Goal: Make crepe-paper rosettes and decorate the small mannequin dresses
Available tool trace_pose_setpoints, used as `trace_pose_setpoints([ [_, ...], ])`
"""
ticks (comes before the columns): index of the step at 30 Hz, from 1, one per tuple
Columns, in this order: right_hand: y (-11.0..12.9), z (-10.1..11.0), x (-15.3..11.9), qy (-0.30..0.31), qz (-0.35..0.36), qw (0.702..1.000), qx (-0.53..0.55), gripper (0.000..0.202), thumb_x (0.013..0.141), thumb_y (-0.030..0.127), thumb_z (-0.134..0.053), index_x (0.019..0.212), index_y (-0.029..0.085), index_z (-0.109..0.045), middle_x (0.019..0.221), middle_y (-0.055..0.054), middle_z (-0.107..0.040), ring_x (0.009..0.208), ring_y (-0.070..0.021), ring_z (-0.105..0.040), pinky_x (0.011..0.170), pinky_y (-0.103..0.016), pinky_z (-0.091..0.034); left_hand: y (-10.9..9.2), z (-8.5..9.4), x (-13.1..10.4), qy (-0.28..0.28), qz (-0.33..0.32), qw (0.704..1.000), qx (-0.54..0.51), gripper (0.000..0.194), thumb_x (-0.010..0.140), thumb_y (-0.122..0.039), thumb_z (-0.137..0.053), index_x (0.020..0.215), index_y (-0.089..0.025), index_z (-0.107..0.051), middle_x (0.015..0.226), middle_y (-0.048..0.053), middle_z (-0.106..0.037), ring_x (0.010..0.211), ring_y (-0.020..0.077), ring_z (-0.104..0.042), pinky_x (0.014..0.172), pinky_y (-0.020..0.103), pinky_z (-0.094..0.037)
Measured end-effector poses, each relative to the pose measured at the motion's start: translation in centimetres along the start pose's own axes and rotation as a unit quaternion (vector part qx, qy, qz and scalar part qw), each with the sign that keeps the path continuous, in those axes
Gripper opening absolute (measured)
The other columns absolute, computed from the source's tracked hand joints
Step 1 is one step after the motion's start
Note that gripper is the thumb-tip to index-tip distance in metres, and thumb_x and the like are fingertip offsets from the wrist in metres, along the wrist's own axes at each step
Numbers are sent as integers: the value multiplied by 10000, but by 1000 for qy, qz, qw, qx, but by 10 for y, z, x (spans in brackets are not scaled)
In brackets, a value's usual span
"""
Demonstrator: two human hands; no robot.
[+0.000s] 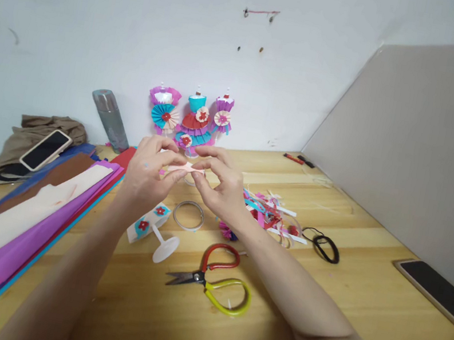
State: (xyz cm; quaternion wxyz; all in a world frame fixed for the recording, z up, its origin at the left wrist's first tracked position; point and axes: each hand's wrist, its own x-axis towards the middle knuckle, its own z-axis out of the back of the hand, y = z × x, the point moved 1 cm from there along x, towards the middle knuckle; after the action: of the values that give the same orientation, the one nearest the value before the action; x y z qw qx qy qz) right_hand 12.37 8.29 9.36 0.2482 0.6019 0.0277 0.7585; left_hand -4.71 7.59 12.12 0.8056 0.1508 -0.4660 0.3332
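Note:
Between the fingertips of both hands is a small strip of pale pink paper, held above the table. My left hand pinches its left part, and my right hand pinches the right part. Below them lies a small white dress form on its side, wrapped in white paper with blue and red flowers. A metal ring is just right of it. Scissors with one red and one yellow handle rest nearer to me, blades slightly apart and pointing left.
Several decorated miniature dress forms stand at the wall. Coloured paper sheets lie left, near a phone, brown cloth and a tilted flask. Paper scraps, a black hair tie and another phone lie right.

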Motion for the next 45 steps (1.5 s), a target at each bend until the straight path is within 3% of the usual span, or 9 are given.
trace_pose_setpoints([
  [12, 0, 0, -1, 3, 2, 1000, -15, 46, 871, 173, -584, 842, 185, -617, 1095, -137, -671, 1071, -226, -633, 906, -423, -512, 3, -3, -2, 21, 4, 1000, 16, 170, 888, -335, -631, 814, -183, -647, 954, 74, -622, 939, 232, -565, 837, 397, -477],
  [19, -1, 1, -1, 7, -4, 1000, -4, 49, 868, 179, -585, 833, 190, -616, 1087, -120, -669, 1064, -220, -637, 914, -410, -513, 7, -2, 0, 39, -21, 999, 5, 191, 888, -374, -635, 888, -183, -649, 926, 62, -637, 918, 223, -578, 828, 382, -473],
  [24, -3, 0, -1, 6, -21, 1000, 17, 60, 877, 194, -591, 823, 187, -617, 1075, -116, -665, 1057, -214, -635, 916, -406, -508, 7, -5, 0, 30, -26, 999, 4, 224, 915, -373, -595, 792, -193, -645, 894, 54, -645, 891, 212, -582, 795, 366, -478],
  [27, -5, 3, 2, 20, -26, 999, 32, 47, 870, 228, -599, 885, 195, -627, 1094, -106, -655, 1063, -217, -625, 918, -411, -503, 5, -6, 0, 14, -27, 1000, 3, 213, 909, -339, -609, 758, -191, -633, 882, 55, -656, 871, 213, -581, 768, 362, -476],
  [29, -6, 7, 5, 23, -18, 999, 26, 163, 853, 272, -613, 999, 201, -625, 1121, -108, -638, 1066, -228, -607, 882, -407, -509, 4, -6, 0, 7, -26, 1000, 4, 179, 901, -301, -623, 763, -186, -627, 878, 52, -660, 863, 212, -584, 755, 357, -473],
  [32, -5, 13, 7, 15, -6, 1000, -15, 330, 824, 313, -626, 1126, 184, -596, 985, -87, -631, 886, -203, -595, 760, -359, -504, 5, -5, 0, 2, -22, 1000, 10, 159, 897, -275, -630, 764, -188, -621, 868, 38, -655, 862, 208, -583, 756, 356, -470],
  [37, -3, 12, 4, 77, -82, 993, -28, 295, 817, 309, -625, 1076, 169, -625, 630, 44, -505, 564, -113, -470, 589, -271, -410, 6, -7, 0, 2, -20, 1000, 9, 187, 912, -280, -602, 746, -195, -612, 870, 36, -665, 860, 204, -584, 768, 361, -474],
  [41, -4, 7, 2, 94, -163, 982, 33, 204, 829, 315, -609, 957, 160, -647, 543, 78, -416, 494, -87, -406, 527, -244, -347, 6, -7, 1, 28, -15, 999, -10, 188, 915, -282, -588, 745, -204, -606, 872, 38, -668, 877, 208, -590, 786, 368, -474],
  [45, -4, 6, 3, 103, -177, 977, 56, 173, 817, 298, -619, 922, 167, -659, 565, 65, -449, 521, -88, -419, 543, -241, -348, 7, -6, 1, 56, -21, 998, -15, 182, 911, -286, -589, 748, -207, -601, 906, 47, -675, 909, 219, -595, 829, 392, -472],
])
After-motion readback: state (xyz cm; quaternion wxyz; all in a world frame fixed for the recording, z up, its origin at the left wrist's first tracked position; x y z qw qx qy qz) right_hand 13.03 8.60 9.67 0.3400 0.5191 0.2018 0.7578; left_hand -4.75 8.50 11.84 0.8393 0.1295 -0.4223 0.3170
